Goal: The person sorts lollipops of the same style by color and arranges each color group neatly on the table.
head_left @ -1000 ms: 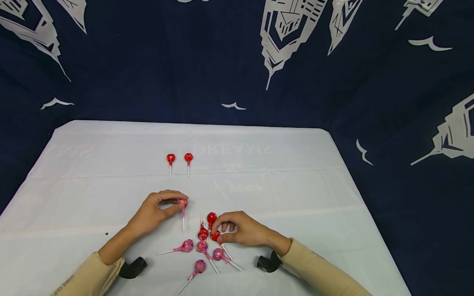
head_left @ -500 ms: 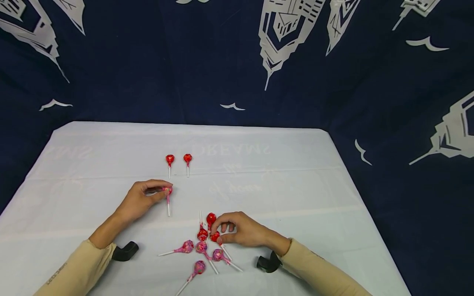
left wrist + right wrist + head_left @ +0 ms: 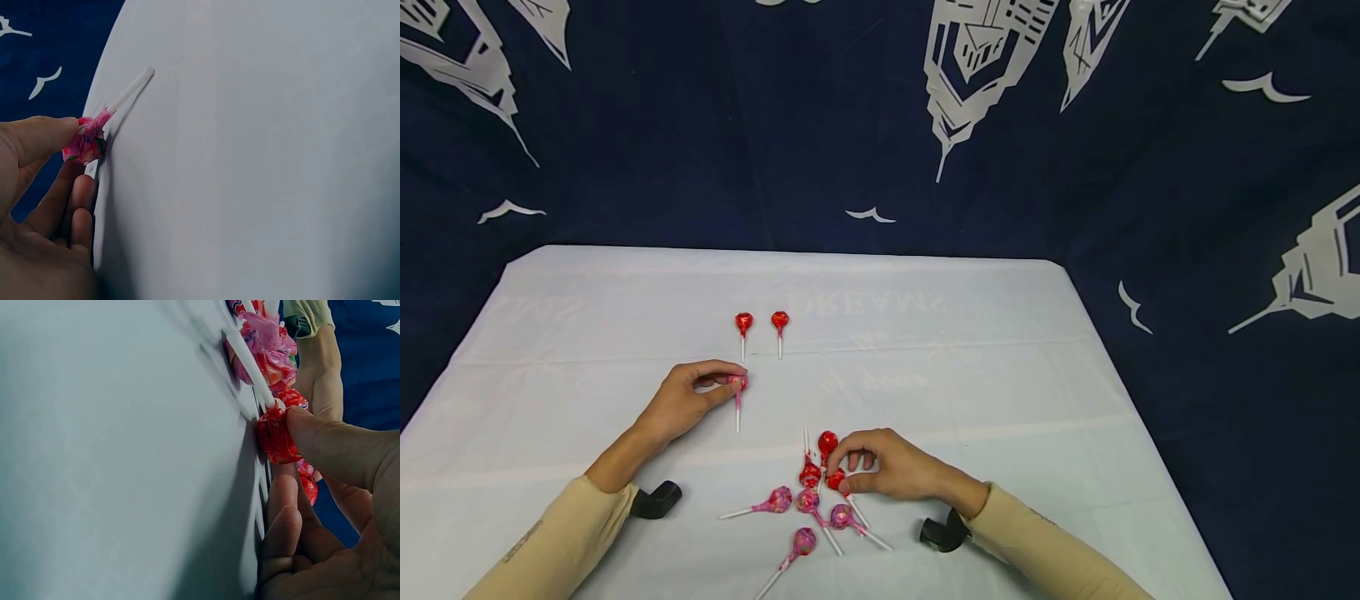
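Left hand point(image 3: 681, 402) pinches pink lollipop point(image 3: 739, 384) by its head on the table point(image 3: 1000, 375); right hand point(image 3: 887, 467) pinches red lollipop point(image 3: 836, 479) in the pile point(image 3: 812, 500).
Pink lollipop lies just below two red lollipops point(image 3: 762, 322) set side by side, stick toward the person. Right thumb point(image 3: 331, 444) and fingers clamp the red head at the pile's right edge; loose pink and red ones lie beside it. Dark patterned cloth point(image 3: 700, 125) behind.

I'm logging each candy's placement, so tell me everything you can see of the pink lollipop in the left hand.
The pink lollipop has a round head in crinkled pink wrapper twisted at the neck, on a plain white stick. The left hand pinches its head between thumb and fingertips. It lies low on the white tablecloth, stick pointing toward the person, just below the two red lollipops and apart from them.
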### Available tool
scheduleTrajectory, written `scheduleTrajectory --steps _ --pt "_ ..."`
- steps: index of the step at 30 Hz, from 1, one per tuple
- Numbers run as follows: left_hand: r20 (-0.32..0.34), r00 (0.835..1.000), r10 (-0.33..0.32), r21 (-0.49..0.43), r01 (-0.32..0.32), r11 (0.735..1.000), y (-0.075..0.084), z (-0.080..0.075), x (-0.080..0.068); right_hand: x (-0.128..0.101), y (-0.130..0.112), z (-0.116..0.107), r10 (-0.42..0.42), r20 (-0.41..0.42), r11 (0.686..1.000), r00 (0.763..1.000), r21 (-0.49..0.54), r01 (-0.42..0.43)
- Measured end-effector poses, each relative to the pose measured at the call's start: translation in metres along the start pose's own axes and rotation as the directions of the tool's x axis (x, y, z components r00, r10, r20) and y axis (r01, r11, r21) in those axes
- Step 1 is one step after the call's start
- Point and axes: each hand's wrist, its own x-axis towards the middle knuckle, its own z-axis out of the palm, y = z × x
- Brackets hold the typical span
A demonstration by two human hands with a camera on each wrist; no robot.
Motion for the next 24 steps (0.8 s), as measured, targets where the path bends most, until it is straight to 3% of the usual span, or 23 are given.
scheduleTrajectory --steps 24 --pt "0.046 0.999 0.009 0.03 -0.011 0.999 0.0025 -0.0026 0.0006 -0.0002 -0.0025 -0.0002 0.019 0.003 1.0 1.0 0.008 -0.019"
